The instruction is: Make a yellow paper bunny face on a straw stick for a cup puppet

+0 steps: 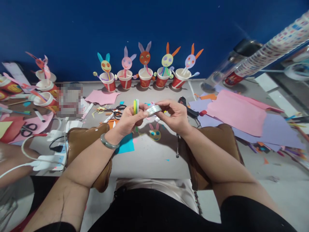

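Note:
My left hand (131, 117) is closed around a small bundle of yellow, green and white strips (136, 107) that stand up out of the fist. Its thumb touches the near end of a shiny white roll of tape (154, 111). My right hand (174, 116) pinches the other side of that roll between thumb and fingers. Both hands are held above the table. Below them lies a yellow paper rabbit face (154, 134) with pink ears and blue eyes. A blue paper sheet (126, 143) lies under my left wrist.
Several red paper cups (145, 83) with rabbit figures line the blue wall. Black scissors (117, 112) and a glue gun (189, 109) flank the hands. Pink paper (238, 111) covers the right side. A power strip (50, 161) and another person's arm (14, 162) are at left.

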{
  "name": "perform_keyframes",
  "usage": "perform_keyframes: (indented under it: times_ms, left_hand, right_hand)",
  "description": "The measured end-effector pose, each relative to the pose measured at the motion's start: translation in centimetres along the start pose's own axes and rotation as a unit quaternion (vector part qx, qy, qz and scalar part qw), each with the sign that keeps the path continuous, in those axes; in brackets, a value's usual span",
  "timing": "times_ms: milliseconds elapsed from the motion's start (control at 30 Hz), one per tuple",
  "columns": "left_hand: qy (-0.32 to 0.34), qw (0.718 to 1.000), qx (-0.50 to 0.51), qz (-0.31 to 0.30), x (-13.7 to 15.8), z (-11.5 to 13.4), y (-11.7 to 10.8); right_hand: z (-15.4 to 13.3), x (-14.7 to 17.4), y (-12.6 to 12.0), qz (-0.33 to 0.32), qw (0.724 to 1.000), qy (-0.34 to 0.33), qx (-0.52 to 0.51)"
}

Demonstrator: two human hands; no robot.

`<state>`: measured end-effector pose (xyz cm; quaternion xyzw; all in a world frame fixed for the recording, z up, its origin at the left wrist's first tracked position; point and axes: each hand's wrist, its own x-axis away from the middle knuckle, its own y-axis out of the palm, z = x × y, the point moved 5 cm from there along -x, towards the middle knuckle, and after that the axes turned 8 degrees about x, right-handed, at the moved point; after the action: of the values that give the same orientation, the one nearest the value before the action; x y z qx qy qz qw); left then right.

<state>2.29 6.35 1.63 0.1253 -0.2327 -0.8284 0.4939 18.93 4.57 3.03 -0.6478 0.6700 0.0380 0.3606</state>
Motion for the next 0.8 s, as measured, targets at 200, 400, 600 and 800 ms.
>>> perform_keyframes:
  times_ms: [200,400,600,800]
  left_hand:
    - [0.028,0.998,-0.056,-0.004,-0.2,-0.3,-0.6]
    - [0.034,0.998,-0.049,0.0,-0.4,-0.2,-0.4]
    - [0.023,0.998,-0.05,-0.019,-0.4,-0.1,-0.1]
    - [0.018,0.997,-0.06,-0.034,-0.4,-0.3,-0.1]
  right_hand:
    - [-1.7,0.1,-0.3,0.018,0.984,-0.152,0.087]
    - [-1.8,0.1,-0.4,0.031,0.979,-0.176,0.101]
    - [-1.4,0.1,-0.5,0.038,0.984,-0.149,0.089]
    - [-1.1,0.0,-0.5,0.037,0.987,-0.13,0.087]
